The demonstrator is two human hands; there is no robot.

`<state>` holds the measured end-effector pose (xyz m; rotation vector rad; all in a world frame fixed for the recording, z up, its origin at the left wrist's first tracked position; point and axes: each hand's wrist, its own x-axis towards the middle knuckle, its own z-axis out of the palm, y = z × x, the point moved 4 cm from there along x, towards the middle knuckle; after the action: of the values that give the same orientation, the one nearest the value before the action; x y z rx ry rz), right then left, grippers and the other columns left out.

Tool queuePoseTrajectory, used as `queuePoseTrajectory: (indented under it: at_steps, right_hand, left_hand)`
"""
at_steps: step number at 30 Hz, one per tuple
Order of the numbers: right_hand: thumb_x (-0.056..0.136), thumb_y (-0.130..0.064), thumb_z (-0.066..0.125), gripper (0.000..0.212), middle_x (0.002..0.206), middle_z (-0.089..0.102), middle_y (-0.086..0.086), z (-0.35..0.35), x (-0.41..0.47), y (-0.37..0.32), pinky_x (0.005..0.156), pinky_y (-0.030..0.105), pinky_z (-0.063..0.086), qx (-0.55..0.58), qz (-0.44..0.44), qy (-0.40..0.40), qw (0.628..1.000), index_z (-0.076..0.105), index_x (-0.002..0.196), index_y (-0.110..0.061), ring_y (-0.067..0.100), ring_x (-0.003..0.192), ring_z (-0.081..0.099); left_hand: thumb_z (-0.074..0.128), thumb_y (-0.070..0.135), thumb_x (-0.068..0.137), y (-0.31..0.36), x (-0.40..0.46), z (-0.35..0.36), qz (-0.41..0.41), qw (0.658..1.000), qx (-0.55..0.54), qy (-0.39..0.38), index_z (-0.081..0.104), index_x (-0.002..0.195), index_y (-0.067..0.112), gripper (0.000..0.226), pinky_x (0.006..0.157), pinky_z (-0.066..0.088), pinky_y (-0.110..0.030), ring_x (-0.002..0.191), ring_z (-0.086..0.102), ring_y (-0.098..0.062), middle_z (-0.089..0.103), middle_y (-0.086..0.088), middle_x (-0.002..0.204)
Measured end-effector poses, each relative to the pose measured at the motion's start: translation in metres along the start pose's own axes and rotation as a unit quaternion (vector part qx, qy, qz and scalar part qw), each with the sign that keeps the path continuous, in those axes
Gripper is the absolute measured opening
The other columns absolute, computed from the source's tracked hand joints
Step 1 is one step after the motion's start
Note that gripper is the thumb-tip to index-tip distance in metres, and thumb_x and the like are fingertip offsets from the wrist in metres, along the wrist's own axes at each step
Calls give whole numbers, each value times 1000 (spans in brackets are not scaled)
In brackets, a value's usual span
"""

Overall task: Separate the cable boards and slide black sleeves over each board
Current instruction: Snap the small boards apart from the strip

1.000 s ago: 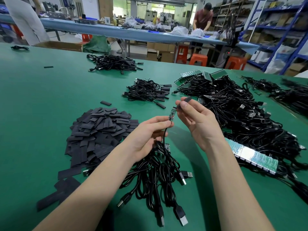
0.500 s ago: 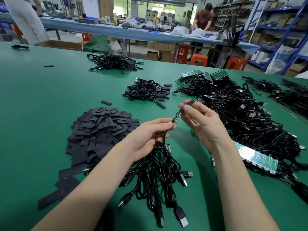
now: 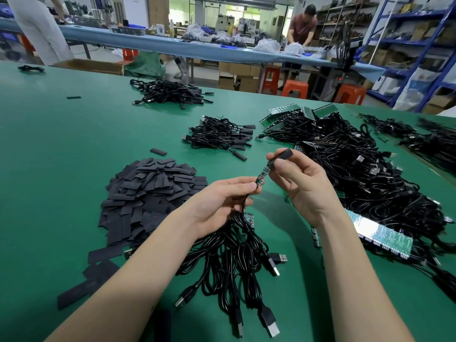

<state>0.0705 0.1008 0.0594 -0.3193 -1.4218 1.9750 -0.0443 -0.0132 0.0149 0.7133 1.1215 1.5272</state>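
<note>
Above a green table [image 3: 61,149] strewn with cables, the left hand [image 3: 217,201] pinches a small board [image 3: 262,176] by its cable end while the right hand [image 3: 303,183] holds a black sleeve [image 3: 280,157] just started over its tip, apparently needing a straight push down next.

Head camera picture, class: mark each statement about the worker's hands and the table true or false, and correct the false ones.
1. The right hand pinches a black sleeve at the tip of a small board. True.
2. The left hand is empty. False: it holds the board's lower end, where its cable joins.
3. The pile of loose sleeves lies to the left of the hands. True.
4. The table is red. False: it is green.
5. The sleeve already covers the whole board. False: most of the board is still bare.
</note>
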Motion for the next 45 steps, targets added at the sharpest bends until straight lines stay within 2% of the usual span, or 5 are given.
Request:
queuePoseTrajectory:
  at_steps: [8, 12, 18, 30, 45]
  right_hand:
    - [69, -15, 76, 15, 92, 77, 6, -4, -2, -1, 70, 18, 57, -4, 63, -6, 998, 80, 83, -18, 8, 78, 71]
    - [76, -11, 71, 16, 95, 77, 7, -8, -4, -1, 70, 19, 58, 19, 80, -37, 996, 74, 92, -14, 2, 57, 65]
    - [71, -19, 78, 18, 94, 77, 4, -4, -6, -2, 70, 19, 57, 1, 92, -81, 992, 81, 88, -22, 2, 53, 62]
    - [74, -8, 73, 19, 103, 77, 8, -6, -7, -9, 72, 21, 58, -64, 109, -80, 989, 79, 85, -22, 11, 76, 71]
    - [70, -14, 78, 15, 96, 76, 14, -4, -6, 2, 70, 21, 58, -104, 129, -95, 982, 77, 85, -17, 14, 76, 70]
  left_hand:
    - [70, 18, 80, 1, -3, 1, -1, 1000, 6, -20, 66, 115, 9, 36, 58, 44, -16, 64, 56, -4, 71, 6, 85]
    - [72, 16, 83, 2, -5, 3, 2, 999, 31, -35, 67, 113, 9, 32, 59, 44, -15, 65, 55, -5, 70, 6, 86]
    - [75, 14, 81, 1, -4, 2, 7, 999, 36, -25, 72, 105, 12, 24, 59, 44, -15, 66, 54, -6, 71, 5, 85]
    - [64, 8, 92, 0, -3, 1, 20, 999, 34, 6, 70, 106, 11, 15, 59, 43, -16, 64, 53, -4, 72, 4, 83]
    - [69, 10, 89, 0, -3, 1, 20, 999, 45, 13, 68, 106, 16, 18, 59, 46, -14, 63, 54, -5, 74, 2, 84]
